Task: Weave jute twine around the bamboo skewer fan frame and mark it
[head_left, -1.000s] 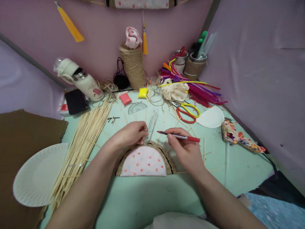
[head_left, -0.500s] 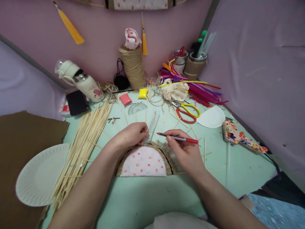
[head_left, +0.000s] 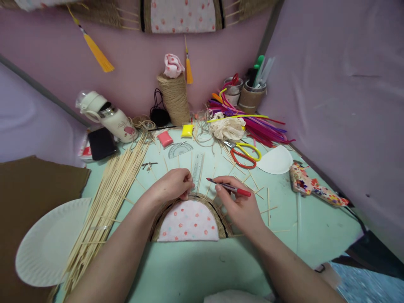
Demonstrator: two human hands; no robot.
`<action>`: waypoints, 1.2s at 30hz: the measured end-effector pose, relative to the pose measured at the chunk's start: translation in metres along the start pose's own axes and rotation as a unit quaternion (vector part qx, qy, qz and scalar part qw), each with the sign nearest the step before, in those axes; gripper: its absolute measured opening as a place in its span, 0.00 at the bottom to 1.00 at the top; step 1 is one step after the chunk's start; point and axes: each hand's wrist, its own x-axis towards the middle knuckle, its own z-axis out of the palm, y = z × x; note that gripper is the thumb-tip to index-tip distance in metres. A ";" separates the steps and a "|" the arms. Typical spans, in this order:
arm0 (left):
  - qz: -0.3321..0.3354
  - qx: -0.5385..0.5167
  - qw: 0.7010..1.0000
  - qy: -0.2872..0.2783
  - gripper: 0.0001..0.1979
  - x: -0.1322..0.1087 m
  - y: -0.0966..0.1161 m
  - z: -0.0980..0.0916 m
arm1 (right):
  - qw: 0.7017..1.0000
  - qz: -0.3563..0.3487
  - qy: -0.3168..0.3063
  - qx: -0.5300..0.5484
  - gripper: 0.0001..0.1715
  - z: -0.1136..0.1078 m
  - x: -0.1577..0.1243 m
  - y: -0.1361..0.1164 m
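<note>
A half-round craft piece (head_left: 189,223) lies on the table, its pink-spotted white cloth edged with brown twine and a black line. Thin sticks fan out from its curved edge. My left hand (head_left: 178,184) is closed at the top of the arch, its fingers on the lower end of a clear ruler (head_left: 198,166); the fingertips are partly hidden. The ruler lies between two of the sticks. In my right hand (head_left: 241,206) is a red pen (head_left: 235,188), uncapped, its tip pointing left just right of the ruler.
Wooden sticks (head_left: 104,210) and a paper plate (head_left: 50,248) lie left. Behind are a protractor (head_left: 179,150), a bottle (head_left: 116,122) and a twine spool (head_left: 175,99). Scissors (head_left: 244,155), pipe cleaners (head_left: 261,128) and a flowered glue gun (head_left: 315,187) are to the right.
The ruler, doubled by motion blur before, now looks sharp and still. The pen has shifted slightly left with my right hand. The whole view has tilted up a little.
</note>
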 end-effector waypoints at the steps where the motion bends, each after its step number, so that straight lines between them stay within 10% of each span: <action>1: -0.002 -0.003 1.000 0.000 0.04 0.000 0.000 0.000 | 1.000 0.003 -0.002 -0.003 0.10 0.000 0.001 0.000; 36: 0.012 -0.002 1.000 0.000 0.04 -0.005 0.008 -0.001 | 0.996 0.002 0.036 -0.080 0.16 0.017 0.018 0.018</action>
